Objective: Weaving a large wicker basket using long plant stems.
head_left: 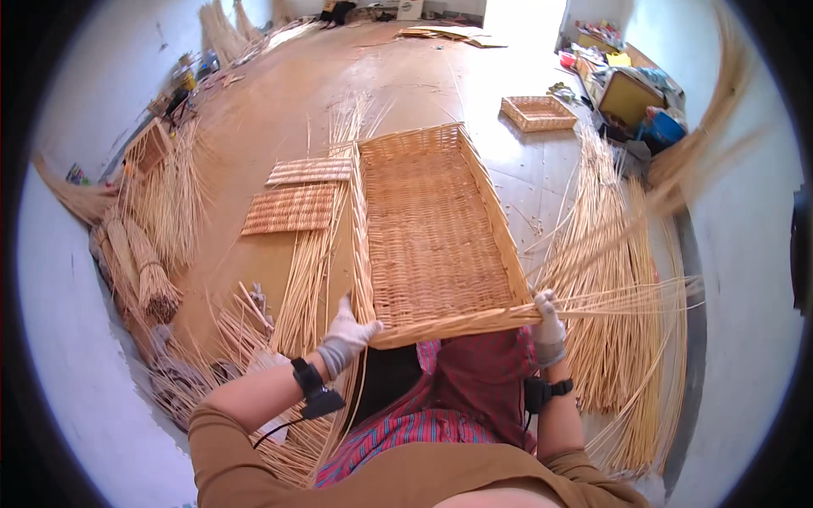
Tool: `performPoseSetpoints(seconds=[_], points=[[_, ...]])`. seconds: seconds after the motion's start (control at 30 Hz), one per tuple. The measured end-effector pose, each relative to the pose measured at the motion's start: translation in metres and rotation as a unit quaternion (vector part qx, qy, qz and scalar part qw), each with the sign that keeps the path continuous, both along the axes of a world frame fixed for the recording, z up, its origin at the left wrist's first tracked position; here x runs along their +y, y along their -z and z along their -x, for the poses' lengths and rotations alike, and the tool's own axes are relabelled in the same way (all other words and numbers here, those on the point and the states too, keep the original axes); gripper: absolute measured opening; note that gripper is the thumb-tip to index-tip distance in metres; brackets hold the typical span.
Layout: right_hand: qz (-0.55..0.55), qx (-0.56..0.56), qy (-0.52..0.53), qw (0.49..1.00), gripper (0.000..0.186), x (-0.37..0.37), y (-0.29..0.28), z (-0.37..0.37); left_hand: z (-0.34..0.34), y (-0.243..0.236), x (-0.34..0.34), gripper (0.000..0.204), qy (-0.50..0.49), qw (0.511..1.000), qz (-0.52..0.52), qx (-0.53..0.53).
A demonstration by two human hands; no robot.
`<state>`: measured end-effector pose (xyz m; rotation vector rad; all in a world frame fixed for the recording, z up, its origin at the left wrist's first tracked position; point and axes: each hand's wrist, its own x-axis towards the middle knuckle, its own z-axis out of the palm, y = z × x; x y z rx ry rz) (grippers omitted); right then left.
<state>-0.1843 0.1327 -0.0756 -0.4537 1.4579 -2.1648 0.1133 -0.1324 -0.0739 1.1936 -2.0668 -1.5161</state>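
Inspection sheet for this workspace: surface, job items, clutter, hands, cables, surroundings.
Surface: smooth tan floor, partly covered by loose stalks.
Job items: rectangular wicker tray; long strands jut past its near right corner.
Clutter: stalk bundles on both sides; two flat woven panels left of the tray; another wicker tray beyond, right.
Hands: gloved left hand grips near left corner; gloved right hand, near right.
Cables: black cable at left wrist.
Surroundings: pale walls; bright opening at far end.

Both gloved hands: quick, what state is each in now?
Left hand: closed, holding the wicker tray by its near left corner.
Right hand: closed on its near right corner.
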Motion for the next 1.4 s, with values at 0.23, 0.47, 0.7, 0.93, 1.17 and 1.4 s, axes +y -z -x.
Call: performPoseSetpoints(seconds=[0.23, 0.47, 0.7, 0.93, 1.17, 1.4], points=[[0.016, -0.017, 0.058, 0.998, 0.011, -0.025, 0.018, -0.006, -0.013, -0.001, -0.014, 0.078, 0.003, 1.0, -0.007, 0.03], [-0.337, 0.348, 0.1, 0.869, 0.02, -0.031, 0.013, -0.015, -0.02, -0.006, -0.038, 0.06, 0.039, 0.99, -0.087, 0.108], [0.033, 0.016, 0.025, 0.999, 0.019, -0.015, 0.002, -0.039, -0.031, -0.037, -0.019, 0.074, 0.067, 0.996, -0.053, 0.034], [0.025, 0.063, -0.044, 0.997, 0.017, -0.013, -0.007, -0.059, 0.071, -0.135, 0.1, 0.088, 0.43, 0.78, 0.439, -0.118], [0.062, 0.069, 0.002, 0.996, 0.028, -0.023, -0.017, -0.086, 0.091, -0.071, 0.073, 0.065, 0.45, 0.748, 0.394, -0.287], [0.074, 0.138, 0.105, 0.982, 0.037, -0.043, -0.035, -0.098, 0.11, -0.085, 0.064, 0.043, 0.475, 0.717, 0.41, -0.303]])
